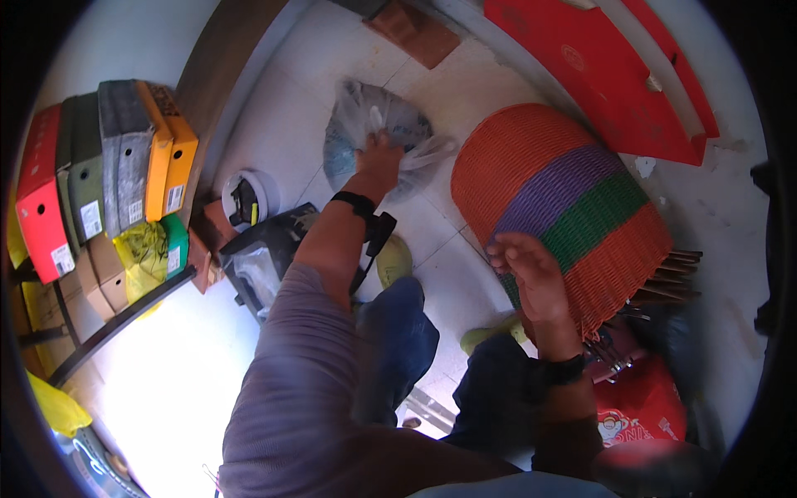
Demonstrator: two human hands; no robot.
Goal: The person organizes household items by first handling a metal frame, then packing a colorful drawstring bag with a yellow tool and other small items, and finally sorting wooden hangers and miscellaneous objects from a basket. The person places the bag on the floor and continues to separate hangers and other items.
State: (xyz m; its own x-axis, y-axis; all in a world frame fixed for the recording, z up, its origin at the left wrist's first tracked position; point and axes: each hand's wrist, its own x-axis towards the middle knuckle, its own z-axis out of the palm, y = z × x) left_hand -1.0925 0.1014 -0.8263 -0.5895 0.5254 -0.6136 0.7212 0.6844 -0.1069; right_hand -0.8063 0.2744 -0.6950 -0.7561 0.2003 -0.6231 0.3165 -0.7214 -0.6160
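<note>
My left hand (381,160) reaches down onto a translucent plastic bag (348,134) that lies on the tiled floor with bluish, dark contents inside. Its fingers touch the bag near the gathered top; whether they grip the plastic is not plain. To the right, my right hand (529,271) is raised with its fingers slightly bent and nothing in it. Behind it stands a woven basket-like piece (560,205) with orange, purple and green bands. Both wrists wear dark bands.
Shoe boxes (124,162) stand stacked on a rack at the left. A white bucket (268,193) and a black case (292,230) are near my left arm. A red box (598,75) leans at the upper right. Brown tiles (429,37) lie at the top, and a red bag (654,398) sits lower right.
</note>
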